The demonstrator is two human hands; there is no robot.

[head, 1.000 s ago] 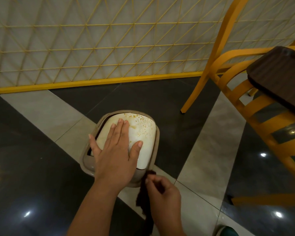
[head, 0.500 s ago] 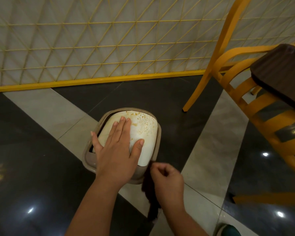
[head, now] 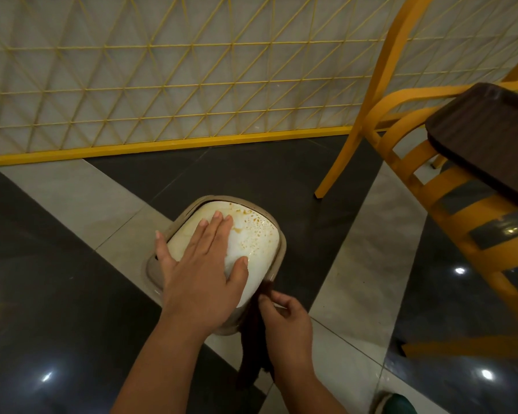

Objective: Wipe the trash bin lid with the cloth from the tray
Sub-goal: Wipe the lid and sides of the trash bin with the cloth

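I have the left hand (head: 199, 273) laid flat on the trash bin lid (head: 251, 234), fingers (head: 219, 225) straight and close together, thumb out over the lid's near right edge. The bin stands on the floor (head: 72, 294) just in front of me, its cream lid spattered with brown-orange stains on the far right part, which my palm leaves uncovered. My right hand (head: 287, 321) pinches the cloth (head: 251, 348) at the lid's near rim, fingers clamped on its upper edge; the rest hangs dark and limp beside the bin.

I judge the cloth soft and light, apt to bunch, so I would gather more of it into the palm before rubbing. The lid looks glossy, hard and domed, probably slippery, and may rock in its tan frame, so the flat hand is worth keeping as a brace.

A yellow chair (head: 401, 144) stands to the right with a dark tray (head: 491, 138) on its seat, well apart from the bin. A yellow lattice partition (head: 162, 70) runs behind. Neither blocks the wiping; only my own left hand covers part of the lid.
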